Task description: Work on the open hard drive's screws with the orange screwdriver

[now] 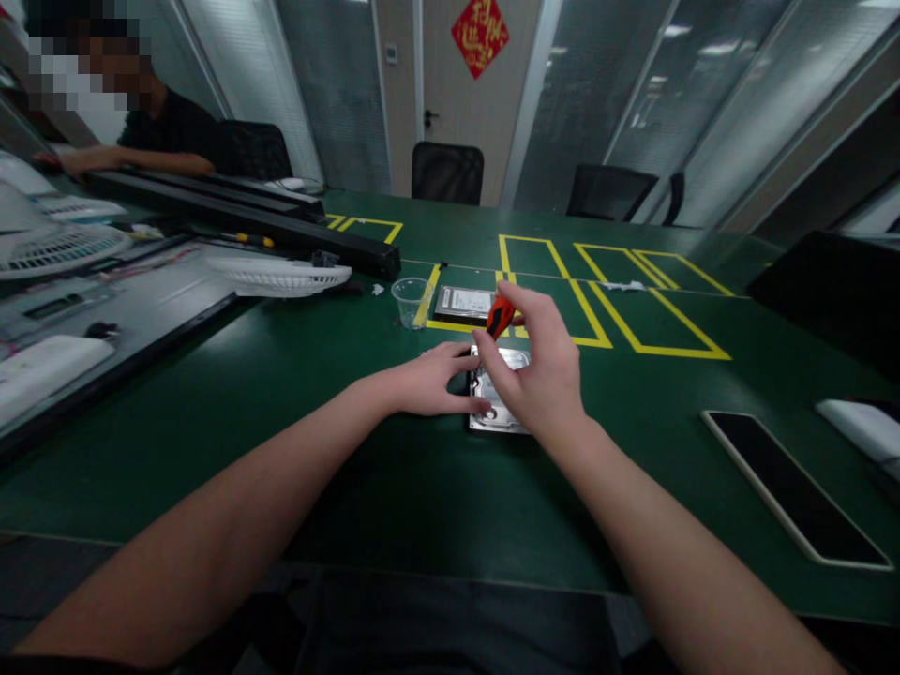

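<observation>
A silver hard drive (502,419) lies flat on the green table in front of me. My left hand (437,380) grips it from the left, thumb and fingers reaching over its edge and top. Above the drive, my right hand (545,361) pinches a screwdriver (500,317) with a red and black handle. The tool is tilted and points down at the drive's upper left; its tip is hidden by my fingers. Just beyond lies a second hard drive (465,303) with a white label, and beside that a clear plastic cup (412,305).
Yellow tape rectangles (679,353) mark the table (394,497). On the right lie a phone (794,483) and a white object (862,427). White fan parts (281,274), long black bars (281,225) and a large panel (155,300) occupy the left. A person (169,131) sits at the far left.
</observation>
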`<action>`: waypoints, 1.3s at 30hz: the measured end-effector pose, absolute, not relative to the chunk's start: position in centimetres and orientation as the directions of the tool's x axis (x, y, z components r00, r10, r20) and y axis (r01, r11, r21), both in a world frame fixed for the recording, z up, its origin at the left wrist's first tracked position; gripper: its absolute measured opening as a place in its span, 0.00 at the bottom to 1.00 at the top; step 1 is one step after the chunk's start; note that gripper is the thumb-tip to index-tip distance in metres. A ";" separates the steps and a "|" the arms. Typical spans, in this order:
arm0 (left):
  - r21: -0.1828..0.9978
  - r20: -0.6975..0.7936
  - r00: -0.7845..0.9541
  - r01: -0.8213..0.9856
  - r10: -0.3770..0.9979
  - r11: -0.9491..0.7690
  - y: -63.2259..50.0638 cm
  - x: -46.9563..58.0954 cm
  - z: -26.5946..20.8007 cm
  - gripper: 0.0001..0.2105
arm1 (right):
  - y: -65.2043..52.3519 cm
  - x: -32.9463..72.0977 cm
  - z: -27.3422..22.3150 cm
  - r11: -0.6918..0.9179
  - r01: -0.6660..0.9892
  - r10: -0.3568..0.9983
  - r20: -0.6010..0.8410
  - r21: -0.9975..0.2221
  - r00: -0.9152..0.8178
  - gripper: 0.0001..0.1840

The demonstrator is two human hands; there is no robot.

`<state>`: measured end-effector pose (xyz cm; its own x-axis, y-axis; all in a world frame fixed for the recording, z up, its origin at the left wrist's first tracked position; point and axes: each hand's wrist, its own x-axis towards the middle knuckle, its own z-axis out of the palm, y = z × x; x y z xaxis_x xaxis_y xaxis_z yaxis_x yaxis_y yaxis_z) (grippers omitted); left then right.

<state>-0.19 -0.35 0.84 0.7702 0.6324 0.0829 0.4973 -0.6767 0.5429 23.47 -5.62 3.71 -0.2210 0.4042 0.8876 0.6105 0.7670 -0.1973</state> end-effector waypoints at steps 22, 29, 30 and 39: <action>0.547 0.064 0.756 0.519 0.651 -0.657 -0.4 -0.3 0.9 0.47 | -5.9 23.2 4.1 0.784 0.606 0.320 0.925 -0.137 -0.205 0.29; 0.539 0.095 0.780 0.483 0.619 -0.690 -0.2 -0.2 0.6 0.45 | -5.8 23.1 3.9 0.782 0.609 0.317 0.925 -0.130 -0.209 0.30; 0.537 0.100 0.777 0.483 0.621 -0.691 -0.1 -0.2 0.6 0.45 | -5.7 23.1 3.9 0.776 0.615 0.319 0.928 -0.139 -0.192 0.28; 0.550 0.058 0.754 0.523 0.654 -0.652 -0.3 -0.4 0.7 0.47 | -5.9 23.1 3.9 0.753 0.625 0.400 0.896 -0.203 -0.192 0.32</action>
